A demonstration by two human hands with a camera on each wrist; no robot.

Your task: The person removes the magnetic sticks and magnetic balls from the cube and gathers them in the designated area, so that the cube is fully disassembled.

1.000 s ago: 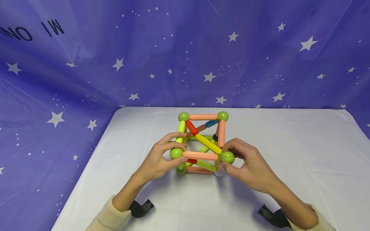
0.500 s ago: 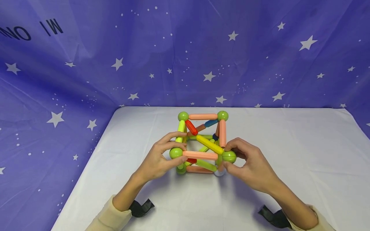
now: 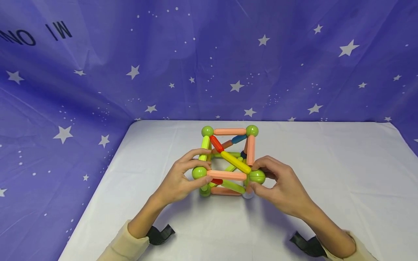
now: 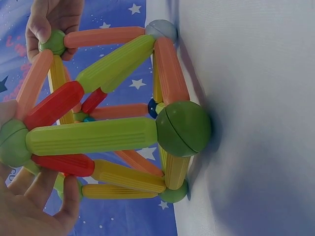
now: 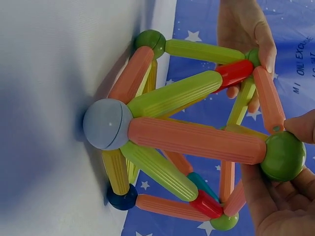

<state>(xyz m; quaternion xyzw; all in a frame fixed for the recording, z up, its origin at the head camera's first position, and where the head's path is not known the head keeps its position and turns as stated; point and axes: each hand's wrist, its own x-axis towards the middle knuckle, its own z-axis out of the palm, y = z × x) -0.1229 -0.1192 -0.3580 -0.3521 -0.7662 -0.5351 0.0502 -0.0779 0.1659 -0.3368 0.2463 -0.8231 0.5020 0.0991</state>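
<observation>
Ball-and-rod cube (image 3: 226, 175) on the white table (image 3: 343, 170), head view, left hand (image 3: 179, 177) and right hand (image 3: 287, 186) at its near upper corners; left wrist, fingers (image 4: 40, 189) curled round a green ball (image 4: 14, 143); right wrist, thumb (image 5: 302, 127) and fingertips pinching a second green ball (image 5: 283, 157)

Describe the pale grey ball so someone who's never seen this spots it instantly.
On the white table stands a boxy rod-and-ball frame. Find its near bottom corner, below the green ball in the right hand: the pale grey ball is there. Neighbouring balls are green or dark blue.
</observation>
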